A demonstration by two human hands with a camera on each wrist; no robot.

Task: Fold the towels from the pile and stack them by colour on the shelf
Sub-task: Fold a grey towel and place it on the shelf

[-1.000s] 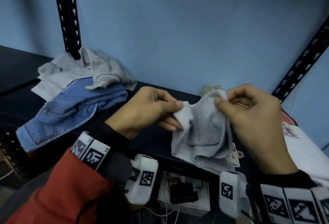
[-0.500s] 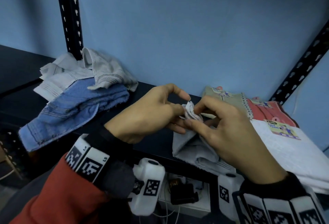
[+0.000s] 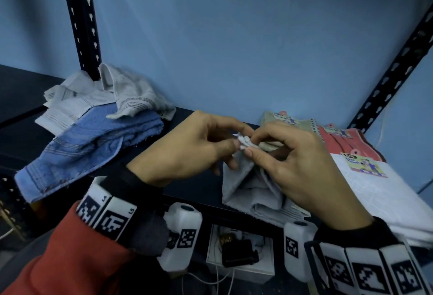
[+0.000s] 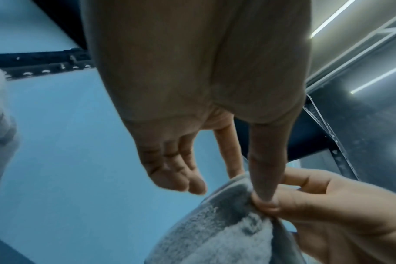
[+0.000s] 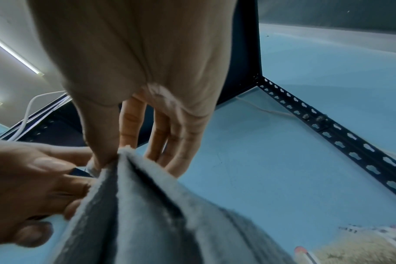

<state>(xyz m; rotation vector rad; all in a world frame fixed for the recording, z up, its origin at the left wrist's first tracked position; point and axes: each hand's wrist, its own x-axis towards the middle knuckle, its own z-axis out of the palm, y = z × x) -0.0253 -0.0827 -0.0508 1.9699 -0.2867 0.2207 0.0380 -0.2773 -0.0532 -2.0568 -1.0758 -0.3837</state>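
A grey towel (image 3: 248,186) hangs in folds over the front of the dark shelf (image 3: 192,186), its top corners gathered together. My left hand (image 3: 196,147) and my right hand (image 3: 293,163) meet at those corners and both pinch them between thumb and fingers. In the left wrist view the left thumb presses the grey towel (image 4: 217,230) edge against the right hand's fingers. In the right wrist view the grey towel (image 5: 147,214) falls from the pinch. A loose pile with a blue towel (image 3: 93,144) and a pale grey towel (image 3: 131,95) lies on the left.
Folded towels lie at the right: a white one (image 3: 386,198) with a label in front, a red one (image 3: 344,142) and a beige one (image 3: 288,121) behind. Black perforated uprights (image 3: 82,20) stand left and right against the blue wall. A white box with cables (image 3: 241,257) sits below.
The hands, held apart with the towel's top edge stretched between them, have come together, so the two corners now meet. The towel has dropped lower and the stacks behind show.
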